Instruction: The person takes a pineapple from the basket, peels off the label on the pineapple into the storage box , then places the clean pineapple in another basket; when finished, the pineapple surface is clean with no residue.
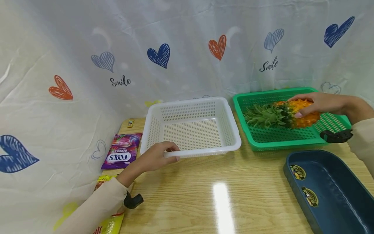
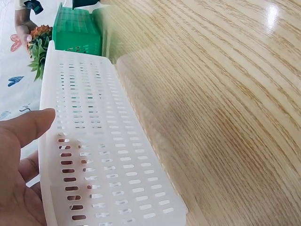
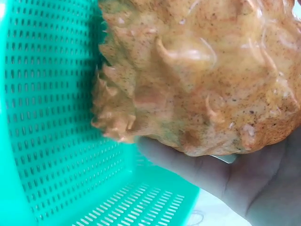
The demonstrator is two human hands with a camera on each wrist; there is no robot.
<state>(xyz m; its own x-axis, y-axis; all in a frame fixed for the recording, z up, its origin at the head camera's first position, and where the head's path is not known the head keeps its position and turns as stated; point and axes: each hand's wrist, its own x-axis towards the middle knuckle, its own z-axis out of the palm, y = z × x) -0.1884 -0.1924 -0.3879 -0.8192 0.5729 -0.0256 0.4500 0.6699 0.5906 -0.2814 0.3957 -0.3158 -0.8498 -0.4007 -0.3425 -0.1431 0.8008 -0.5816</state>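
Note:
My right hand [image 1: 330, 103] grips an orange pineapple [image 1: 306, 122] by its body, thumb on the near side, with its green leafy crown pointing left. The pineapple is over the green basket [image 1: 283, 145]. Seen from the right wrist, its bumpy skin [image 3: 202, 80] fills much of the view, and the fingers [image 3: 197, 169] curl against it. With my left hand [image 1: 157, 158] I pinch the near rim of a white perforated basket [image 1: 208, 150]. In the left wrist view the thumb [image 2: 35, 126] lies over the rim, and the other fingers are on the inner side, partly hidden.
A dark blue tray [image 1: 330, 182] with two round stickers stands at the near right. Left of the white basket lie a purple Fox's candy bag [image 1: 121, 152], a yellow packet [image 1: 112, 224] partly under my left sleeve, and a tiny yellow item [image 1: 130, 123]. A heart-printed curtain [image 1: 187, 74] hangs behind.

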